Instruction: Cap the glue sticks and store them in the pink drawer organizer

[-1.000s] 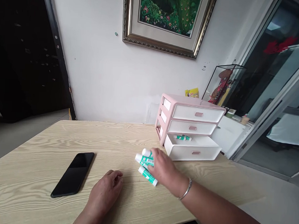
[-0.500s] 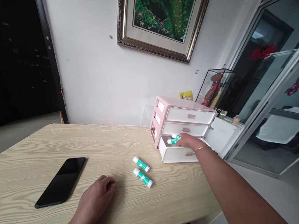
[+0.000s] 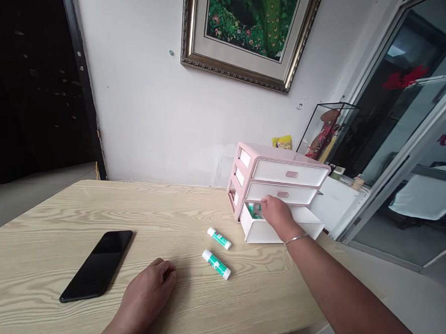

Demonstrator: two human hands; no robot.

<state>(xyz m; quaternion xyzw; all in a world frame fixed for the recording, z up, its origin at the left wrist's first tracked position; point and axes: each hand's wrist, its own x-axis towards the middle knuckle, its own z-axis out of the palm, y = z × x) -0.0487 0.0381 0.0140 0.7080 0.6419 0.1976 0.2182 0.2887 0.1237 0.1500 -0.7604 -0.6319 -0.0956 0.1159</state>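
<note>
Before, the right hand was out on the table with the sticks. Now it has gone over to the bottom drawer, and its fingers reach in over the drawer's edge. A green and white stick is in the drawer right by them, but the hand hides part of it. Three sticks were out by the hand before. Now just two sticks lie out on the table.
</note>
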